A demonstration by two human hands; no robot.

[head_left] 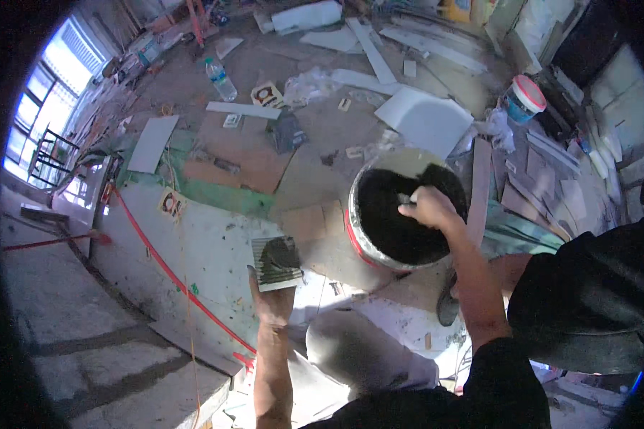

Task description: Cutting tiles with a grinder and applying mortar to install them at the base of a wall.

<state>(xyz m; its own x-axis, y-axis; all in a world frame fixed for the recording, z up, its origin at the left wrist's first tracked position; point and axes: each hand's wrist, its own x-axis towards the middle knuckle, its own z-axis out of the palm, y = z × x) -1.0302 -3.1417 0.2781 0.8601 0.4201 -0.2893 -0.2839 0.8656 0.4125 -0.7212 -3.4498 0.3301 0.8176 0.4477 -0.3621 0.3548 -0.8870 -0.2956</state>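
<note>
My left hand (273, 304) holds a small square tile (277, 279) from below, its ridged back facing up. A dark grey dab of mortar (279, 254) covers part of those ridges. Right of the tile stands a round bucket (352, 229) with a pale rim and a red outer side, holding dark mortar (390, 229). Reaching over it, my right hand (434, 209) is closed round a short handle, apparently a trowel's; its blade cannot be made out against the mortar.
Another person in dark clothing (587, 293) is close on my right. A red hose (150, 247) crosses the pale floor at left. Further off lie a plastic bottle (220, 79), white boards (426, 118), a long plank (479, 179) and a smaller bucket (524, 100).
</note>
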